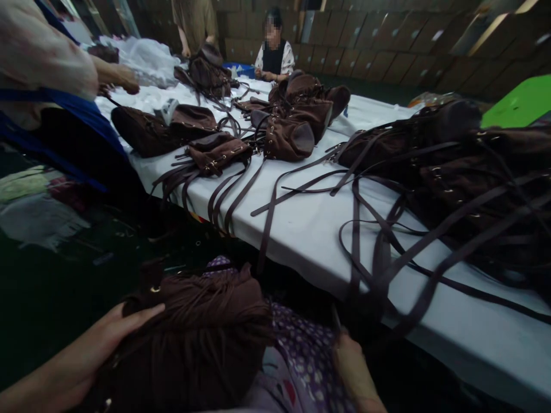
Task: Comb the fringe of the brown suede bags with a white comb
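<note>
A dark brown fringed bag [206, 332] with gold-coloured eyelets lies across my lap. My left hand [114, 335] grips its left side, thumb on top and the other fingers hidden underneath. Off to the right of the bag, low beside the table edge, my right hand [350, 361] is closed around a slim pointed metal tool [336, 319]. Only the tool's tip shows, so its exact kind is unclear. The right hand is apart from the bag and close to the hanging straps.
A white-covered table [301, 223] bears several brown bags [288, 137], with a large pile [482, 172] at right. Long straps [269, 218] hang over its edge. A co-worker [47, 74] stands at left; another person [275, 51] sits at the far side. Cartons [387, 46] line the back.
</note>
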The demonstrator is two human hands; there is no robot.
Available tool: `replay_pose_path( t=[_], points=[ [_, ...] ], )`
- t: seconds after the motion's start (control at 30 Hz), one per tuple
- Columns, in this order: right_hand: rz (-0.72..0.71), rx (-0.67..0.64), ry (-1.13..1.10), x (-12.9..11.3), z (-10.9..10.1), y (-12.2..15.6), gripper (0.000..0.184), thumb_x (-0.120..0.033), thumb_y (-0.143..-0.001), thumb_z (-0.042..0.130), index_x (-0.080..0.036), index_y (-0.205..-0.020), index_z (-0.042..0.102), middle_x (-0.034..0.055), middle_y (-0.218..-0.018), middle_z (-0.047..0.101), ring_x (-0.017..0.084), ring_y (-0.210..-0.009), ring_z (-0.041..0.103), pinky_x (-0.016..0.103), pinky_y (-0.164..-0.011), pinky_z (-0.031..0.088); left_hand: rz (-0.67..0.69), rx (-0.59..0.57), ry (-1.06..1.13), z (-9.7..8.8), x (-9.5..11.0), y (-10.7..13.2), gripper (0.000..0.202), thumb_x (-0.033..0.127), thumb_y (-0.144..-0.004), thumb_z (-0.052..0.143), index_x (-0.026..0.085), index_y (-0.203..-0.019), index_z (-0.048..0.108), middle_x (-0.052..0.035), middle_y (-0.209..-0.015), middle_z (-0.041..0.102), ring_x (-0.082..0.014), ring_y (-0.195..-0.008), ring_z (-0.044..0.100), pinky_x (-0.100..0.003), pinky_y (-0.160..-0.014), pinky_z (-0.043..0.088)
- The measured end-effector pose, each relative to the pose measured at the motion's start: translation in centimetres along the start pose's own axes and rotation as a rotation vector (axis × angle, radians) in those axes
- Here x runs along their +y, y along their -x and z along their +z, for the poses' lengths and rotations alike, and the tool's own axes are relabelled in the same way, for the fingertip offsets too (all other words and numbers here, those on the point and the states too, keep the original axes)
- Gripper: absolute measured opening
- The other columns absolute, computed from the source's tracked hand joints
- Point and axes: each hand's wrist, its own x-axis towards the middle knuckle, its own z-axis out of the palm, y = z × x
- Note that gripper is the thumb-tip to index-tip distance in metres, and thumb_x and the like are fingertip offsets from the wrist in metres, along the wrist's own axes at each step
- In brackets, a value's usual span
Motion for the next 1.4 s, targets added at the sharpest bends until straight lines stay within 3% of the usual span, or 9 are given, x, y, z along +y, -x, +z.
replay_pose_path(
  t=[0.27,0.4,0.57,0.73,0.8,0.9,1.07,1.23,1.4],
  points=[
    [-0.848,0.343,0.066,-11.8,-3.2,6.8,0.044,-0.015,-0.089,0.042,-0.019,-0.133,0.046,0.006,-0.079,0.064,0.013,-0.054,0.061,0.019,-0.05,0.046,0.121,-0.308,-0.084,4.5,-1.7,-0.2,0.048,0.045,-0.078,0.069,0.015,-0.116,0.064,-0.0101,-0.108,0.072,-0.0297,-0.102,0.067,-0.035,-0.084,0.056],
    [-0.154,0.114,0.283,-5.7,-4.9,2.6,0.038,-0.007,-0.083,0.044,-0.018,-0.118,0.055,0.0073,-0.071,0.065,0.018,-0.057,0.066,0.022,-0.05,0.045,0.201,-0.217,-0.169,3.0,-1.4,-0.2,0.046,0.04,-0.072,0.076,0.017,-0.11,0.067,-0.0077,-0.107,0.073,-0.0287,-0.099,0.068,-0.03,-0.078,0.057],
    [0.045,-0.077,0.092,0.6,-6.5,1.6,0.031,-0.013,-0.089,0.038,-0.015,-0.111,0.059,0.0072,-0.061,0.065,0.022,-0.057,0.068,0.027,-0.052,0.048,0.185,-0.102,-0.144,1.5,-0.9,-1.2,0.046,0.045,-0.073,0.074,0.018,-0.109,0.067,-0.007,-0.102,0.074,-0.0253,-0.095,0.069,-0.026,-0.075,0.056],
    [-0.734,0.419,-0.007,-12.9,-5.6,8.0,0.044,-0.014,-0.09,0.034,-0.023,-0.132,0.046,0.0041,-0.073,0.062,0.014,-0.05,0.06,0.021,-0.045,0.044,0.196,-0.246,-0.119,4.9,-2.2,-2.1,0.056,0.059,-0.08,0.06,0.012,-0.11,0.066,-0.0116,-0.102,0.073,-0.0261,-0.091,0.068,-0.03,-0.071,0.054],
    [-0.803,0.485,0.134,-16.7,-4.9,8.1,0.048,-0.01,-0.084,0.041,-0.02,-0.131,0.045,0.0024,-0.068,0.059,0.013,-0.042,0.054,0.02,-0.038,0.038,0.232,-0.228,-0.122,5.8,-2.4,-2.2,0.058,0.06,-0.079,0.06,0.012,-0.111,0.065,-0.0114,-0.099,0.073,-0.0258,-0.087,0.069,-0.03,-0.069,0.053],
    [-0.616,0.388,0.327,-15.2,-4.0,4.9,0.048,-0.002,-0.079,0.046,-0.02,-0.123,0.051,0.0006,-0.064,0.059,0.012,-0.041,0.057,0.017,-0.037,0.034,0.26,-0.181,-0.138,5.7,-1.9,-2.3,0.062,0.063,-0.077,0.059,0.012,-0.112,0.064,-0.0103,-0.092,0.074,-0.027,-0.085,0.069,-0.033,-0.07,0.054],
    [-0.159,0.056,0.301,-5.0,-3.1,-0.1,0.044,0.001,-0.081,0.041,-0.016,-0.119,0.057,0.0079,-0.074,0.068,0.021,-0.063,0.07,0.024,-0.051,0.046,0.265,-0.133,-0.133,4.6,-1.1,-2.7,0.06,0.061,-0.079,0.06,0.012,-0.112,0.063,-0.0113,-0.092,0.074,-0.0291,-0.091,0.069,-0.035,-0.076,0.055],
    [0.097,-0.08,-0.694,-5.0,-4.4,1.2,0.028,-0.035,-0.091,0.036,-0.018,-0.103,0.055,-0.0008,-0.052,0.057,0.018,-0.043,0.058,0.024,-0.041,0.041,-0.003,-0.267,0.099,5.7,-0.7,-3.4,0.049,0.051,-0.086,0.056,0.016,-0.119,0.06,-0.0119,-0.098,0.074,-0.0257,-0.087,0.071,-0.035,-0.078,0.057],
    [0.332,0.043,-1.498,-4.4,-7.8,1.8,0.063,-0.064,-0.064,0.065,-0.019,-0.104,0.05,-0.0042,-0.052,0.057,0.01,-0.033,0.043,0.02,-0.032,0.031,-0.061,-0.28,0.155,5.7,0.5,-3.7,0.047,0.049,-0.087,0.056,0.016,-0.12,0.06,-0.0127,-0.099,0.074,-0.0265,-0.082,0.073,-0.037,-0.075,0.058]
  ],
)
